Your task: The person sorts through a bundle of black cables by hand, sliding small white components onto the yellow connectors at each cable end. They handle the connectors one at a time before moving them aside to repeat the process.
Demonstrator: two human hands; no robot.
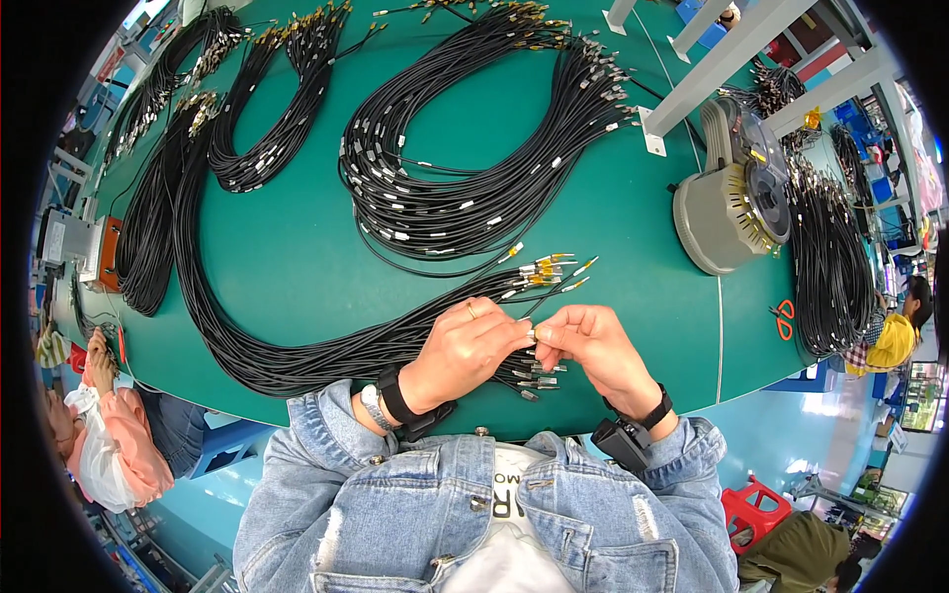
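Observation:
My left hand (467, 348) and my right hand (585, 341) meet above the near edge of the green table, fingertips pinched together. Between them shows the small metal-looking end of a cable (534, 336), mostly covered by the fingers. Both hands are closed on it. Beneath and beside them lies a long bundle of black cables (297, 358), curving in from the left. Its ends, some with yellow sleeves and bare metal tips (550, 268), fan out just beyond my fingers. More metal connectors (534, 381) stick out below my hands.
A large looped bundle of black cables (395, 222) with white labels lies beyond my hands. Other bundles (237, 168) lie at the far left. At the right are a grey round machine (727, 212), orange-handled scissors (784, 320) and metal frame legs (732, 74). A co-worker (119, 445) sits at the left.

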